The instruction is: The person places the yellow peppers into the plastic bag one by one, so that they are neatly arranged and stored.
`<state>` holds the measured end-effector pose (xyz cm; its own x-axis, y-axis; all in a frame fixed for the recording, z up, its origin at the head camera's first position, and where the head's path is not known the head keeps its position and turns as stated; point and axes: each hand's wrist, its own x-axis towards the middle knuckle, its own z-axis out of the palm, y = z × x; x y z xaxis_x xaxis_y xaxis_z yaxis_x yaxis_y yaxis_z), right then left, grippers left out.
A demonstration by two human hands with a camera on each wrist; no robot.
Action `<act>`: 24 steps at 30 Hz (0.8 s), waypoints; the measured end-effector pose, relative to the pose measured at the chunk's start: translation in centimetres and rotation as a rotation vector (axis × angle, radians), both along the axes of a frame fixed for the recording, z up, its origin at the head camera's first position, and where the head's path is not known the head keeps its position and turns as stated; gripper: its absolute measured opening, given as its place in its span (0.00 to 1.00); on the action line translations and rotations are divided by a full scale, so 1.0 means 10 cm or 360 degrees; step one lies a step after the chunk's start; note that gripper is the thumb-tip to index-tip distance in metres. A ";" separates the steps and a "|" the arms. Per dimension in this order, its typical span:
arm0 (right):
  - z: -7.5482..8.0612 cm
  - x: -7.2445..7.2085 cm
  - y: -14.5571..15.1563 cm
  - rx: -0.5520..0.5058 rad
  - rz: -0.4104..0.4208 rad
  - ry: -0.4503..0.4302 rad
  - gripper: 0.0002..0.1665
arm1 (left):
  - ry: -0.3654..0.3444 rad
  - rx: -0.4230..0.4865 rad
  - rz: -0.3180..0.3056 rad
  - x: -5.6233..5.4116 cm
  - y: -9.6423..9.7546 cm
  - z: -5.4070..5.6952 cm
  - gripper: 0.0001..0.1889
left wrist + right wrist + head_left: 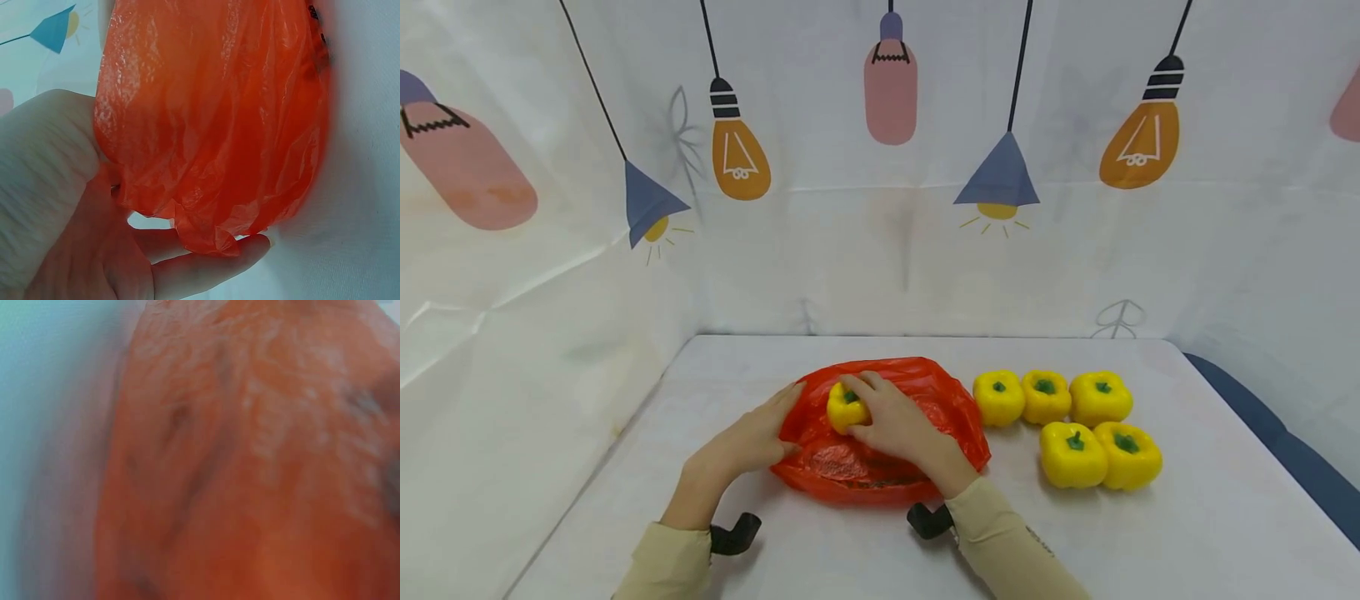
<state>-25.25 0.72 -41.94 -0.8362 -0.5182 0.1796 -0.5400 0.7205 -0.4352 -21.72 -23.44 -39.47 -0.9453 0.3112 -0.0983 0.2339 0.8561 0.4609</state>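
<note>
A red plastic bag [917, 398] lies spread on the white table, its film crinkled and shiny. Over its middle, my right hand [891, 421] grips a yellow bell pepper [844, 408] with a green stem, fingers on the far side and thumb on the near side. My left hand [760, 437] holds the bag's left edge. In the left wrist view, the fingers [206, 269] of that hand lie along the gathered edge of the bag [219, 125]. Blurred red film of the bag [250, 487] fills most of the right wrist view, where the pepper is hidden.
Right of the bag stand several more yellow bell peppers, three in a back row [1047, 398] and two in front [1101, 457]. A white curtain [850, 250] printed with lamps hangs behind the table [820, 550]. Black wrist cameras [735, 535] sit under both wrists.
</note>
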 end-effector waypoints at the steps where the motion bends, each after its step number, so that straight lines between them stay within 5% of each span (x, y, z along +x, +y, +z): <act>1: 0.01 0.00 0.02 0.0006 0.0001 -0.0001 0.43 | -0.0005 0.0003 0.0002 0.00 0.01 0.00 0.46; 24: 0.43 0.38 0.79 0.0153 -0.0034 0.0098 0.44 | -0.0046 0.0007 0.0037 0.01 0.03 0.00 0.47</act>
